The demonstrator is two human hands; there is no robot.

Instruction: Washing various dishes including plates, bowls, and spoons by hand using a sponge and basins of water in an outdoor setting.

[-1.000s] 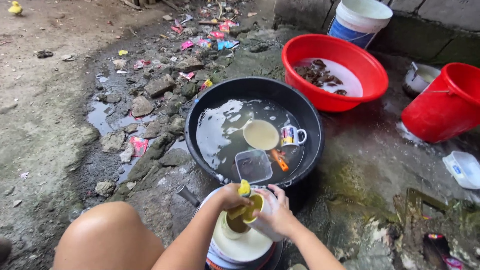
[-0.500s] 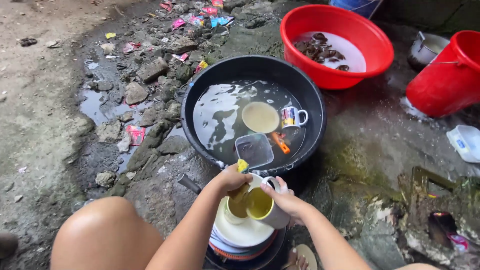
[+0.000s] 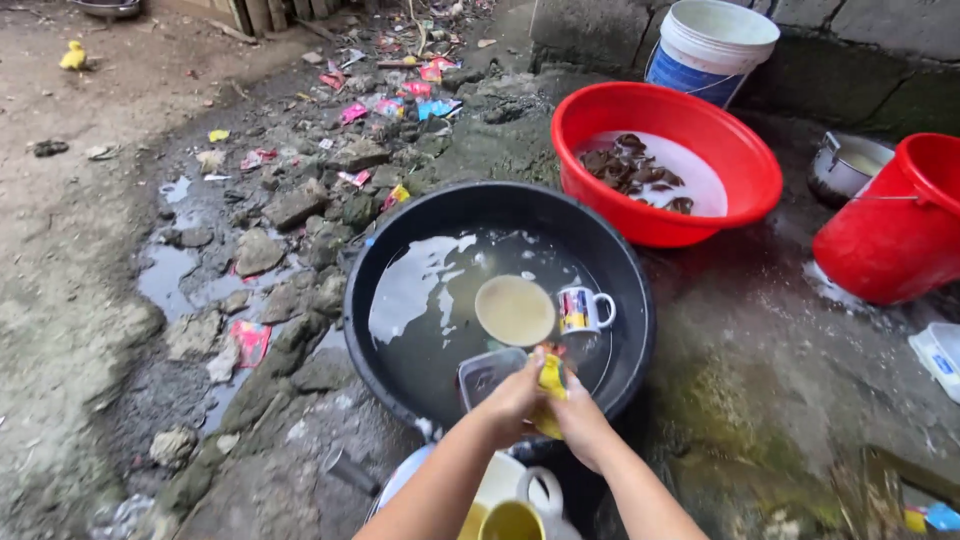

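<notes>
Gripping one yellow sponge [image 3: 551, 385], both hands, above black basin [image 3: 395, 255] on muddy ground [image 3: 70, 270].

A single head-worn camera looks steeply down and forward from above the person's forearms, close to the black wash basin [image 3: 400, 300] at frame centre. Its field reaches outward to the red basin [image 3: 740, 160], red bucket [image 3: 890, 240] and white bucket [image 3: 700, 60] along the far wall.
</notes>
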